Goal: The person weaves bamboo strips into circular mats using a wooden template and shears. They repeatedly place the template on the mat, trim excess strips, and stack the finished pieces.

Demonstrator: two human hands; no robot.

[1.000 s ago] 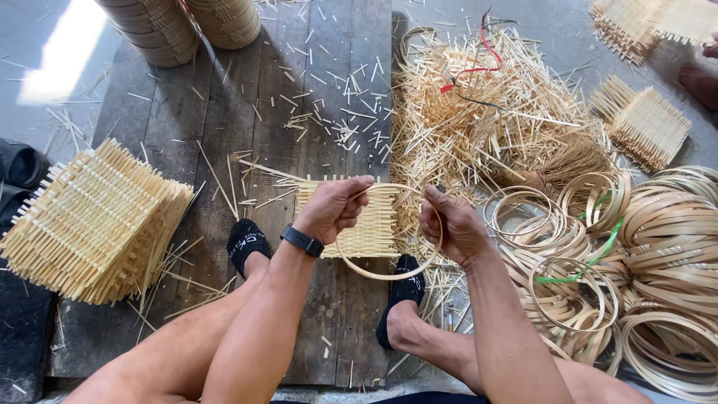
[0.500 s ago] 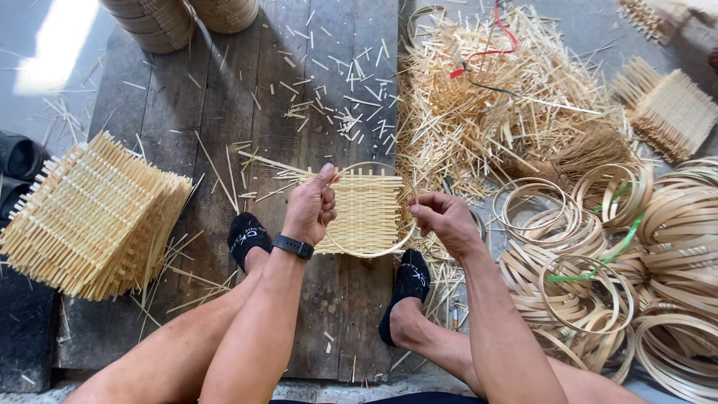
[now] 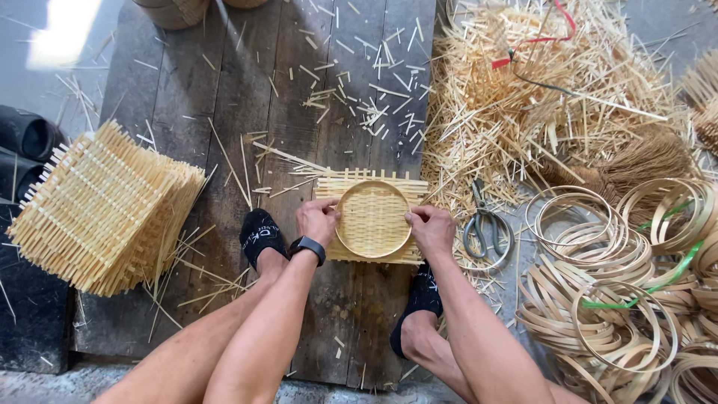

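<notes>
item: square woven bamboo mat (image 3: 372,217), pale yellow, lying flat on the dark wooden plank floor (image 3: 247,90) between the person's two feet, with a round bamboo hoop (image 3: 373,184) set on top of it and touching it all round. left hand (image 3: 317,221): at the hoop's left edge, fingers curled closed and pressing on the rim and mat; black watch (image 3: 309,248) on the wrist. right hand (image 3: 429,228): at the hoop's right edge, fingers bent closed on the rim, thumb on top. the mat thus sits directly between the two hands, its corners sticking out past the hoop above and below them. feet: black socks (image 3: 260,236), one left of the mat, one below the right hand. left of the person: a stack of woven mats (image 3: 101,209) of the same kind, tilted, loose ends bristling. right of the mat, just beside the right hand: grey-handled scissors (image 3: 479,224) on the floor. further right: a heap of bamboo hoops (image 3: 621,292), some tied with green strap. upper right: pile of bamboo offcuts (image 3: 523,97) with a red-handled tool lying in it. scattered short bamboo splinters (image 3: 366,105) on the planks above the mat. far left edge: dark shoes (image 3: 26,135).
</notes>
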